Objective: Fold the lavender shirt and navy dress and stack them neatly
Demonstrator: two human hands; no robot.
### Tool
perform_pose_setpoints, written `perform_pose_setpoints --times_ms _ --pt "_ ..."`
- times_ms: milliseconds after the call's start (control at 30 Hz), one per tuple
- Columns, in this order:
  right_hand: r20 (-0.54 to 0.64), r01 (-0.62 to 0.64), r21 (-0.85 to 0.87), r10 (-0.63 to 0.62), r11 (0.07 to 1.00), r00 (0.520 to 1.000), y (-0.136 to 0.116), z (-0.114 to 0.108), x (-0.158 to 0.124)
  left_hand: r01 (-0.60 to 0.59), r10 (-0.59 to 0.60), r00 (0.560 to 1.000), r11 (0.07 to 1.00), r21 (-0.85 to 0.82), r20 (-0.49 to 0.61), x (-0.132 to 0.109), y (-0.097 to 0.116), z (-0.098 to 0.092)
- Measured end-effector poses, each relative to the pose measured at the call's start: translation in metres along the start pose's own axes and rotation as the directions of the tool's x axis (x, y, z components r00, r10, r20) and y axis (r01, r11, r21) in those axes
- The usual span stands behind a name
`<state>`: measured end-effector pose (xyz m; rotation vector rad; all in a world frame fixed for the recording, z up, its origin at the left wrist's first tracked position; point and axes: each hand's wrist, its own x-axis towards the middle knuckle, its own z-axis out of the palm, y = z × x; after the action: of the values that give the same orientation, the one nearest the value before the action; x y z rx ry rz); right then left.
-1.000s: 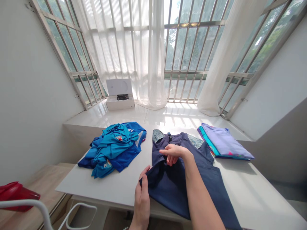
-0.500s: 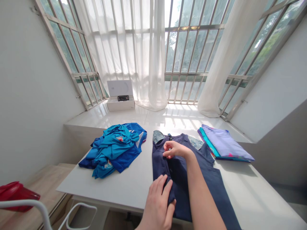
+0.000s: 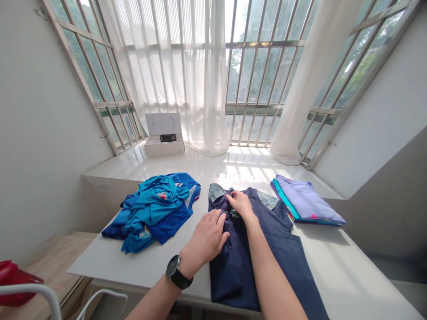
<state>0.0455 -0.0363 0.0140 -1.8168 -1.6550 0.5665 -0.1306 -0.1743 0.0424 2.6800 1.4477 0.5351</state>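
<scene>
A navy blue garment point(image 3: 280, 262) with patterned grey-blue lining at its shoulders lies spread on the white table, its left side folded inward. On that folded edge rests my left hand point(image 3: 209, 233), fingers lying over the cloth and thumb apart; a black watch point(image 3: 178, 272) is on this wrist. Up at the neckline my right hand point(image 3: 239, 203) has its thumb and fingers closed on the fabric of the garment. My fingers partly cover the neck opening and a label inside it.
A heap of blue jerseys point(image 3: 156, 209) lies left on the table point(image 3: 110, 262). At the right is a folded stack of lilac and teal clothes point(image 3: 307, 198). Behind, an open white box point(image 3: 163, 146) holding a dark device stands on the sill. A red object point(image 3: 20, 282) sits lower left.
My left hand has slid up the garment from its lower fold towards the chest. My right hand has moved slightly up to the neckline and now grips cloth there.
</scene>
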Motion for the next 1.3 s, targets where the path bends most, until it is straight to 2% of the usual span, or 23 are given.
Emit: perform_pose_setpoints --times_ms 100,200,300,400,500,567,633,767,867,967,1033,1100,1200,1300 --pt "-0.053 0.063 -0.019 -0.064 0.998 0.997 -0.005 0.007 0.001 -0.160 0.161 0.985 0.987 -0.012 0.068 0.011 -0.003 0.015" --pt "-0.127 0.076 -0.033 -0.079 0.997 0.989 -0.007 0.010 0.003 -0.323 0.334 0.935 0.941 -0.107 0.120 0.004 0.000 0.022" --pt "-0.164 0.051 -0.055 -0.059 0.997 0.985 -0.005 0.011 0.006 -0.373 0.399 0.907 0.909 -0.188 0.131 -0.002 0.000 0.020" --pt "-0.150 0.027 -0.074 -0.038 0.997 0.988 -0.001 0.011 0.007 -0.368 0.399 0.912 0.899 -0.237 0.096 -0.002 -0.001 0.017" --pt "-0.141 0.003 -0.079 -0.014 0.997 0.990 0.000 0.009 0.007 -0.288 0.307 0.951 0.930 -0.230 0.050 0.002 -0.002 0.017" --pt "-0.147 -0.014 -0.078 0.002 0.997 0.989 -0.001 0.006 0.008 -0.149 0.161 0.986 0.967 -0.207 0.045 0.004 -0.002 0.019" --pt "-0.153 -0.026 -0.076 0.014 0.997 0.988 -0.002 0.004 0.007 0.000 0.014 0.998 0.981 -0.193 0.068 0.007 -0.002 0.022" --pt "-0.146 -0.028 -0.072 0.018 0.997 0.989 -0.005 0.003 0.004 0.177 -0.155 0.979 0.970 -0.168 0.136 0.018 -0.001 0.023" --pt "-0.130 -0.022 -0.070 0.013 0.997 0.991 -0.004 0.004 0.002 0.289 -0.269 0.943 0.953 -0.085 0.196 0.033 0.000 0.019" --pt "-0.118 -0.019 -0.068 0.011 0.998 0.993 -0.003 0.004 0.001 0.310 -0.291 0.926 0.950 -0.043 0.239 0.047 -0.005 0.015" --pt "-0.111 -0.012 -0.065 0.005 0.998 0.994 -0.002 0.004 0.001 0.303 -0.269 0.928 0.948 -0.099 0.259 0.052 -0.012 0.014" --pt "-0.095 0.004 -0.061 -0.010 0.998 0.995 -0.001 0.005 0.001 0.305 -0.233 0.925 0.926 -0.223 0.299 0.053 -0.021 0.016" --pt "-0.061 0.036 -0.051 -0.039 0.998 0.997 0.000 0.007 0.001 0.322 -0.168 0.922 0.832 -0.452 0.349 0.050 -0.033 0.020" --pt "-0.038 0.060 -0.029 -0.061 0.998 0.997 -0.001 0.009 0.002 0.322 -0.147 0.934 0.739 -0.592 0.325 0.047 -0.040 0.023"
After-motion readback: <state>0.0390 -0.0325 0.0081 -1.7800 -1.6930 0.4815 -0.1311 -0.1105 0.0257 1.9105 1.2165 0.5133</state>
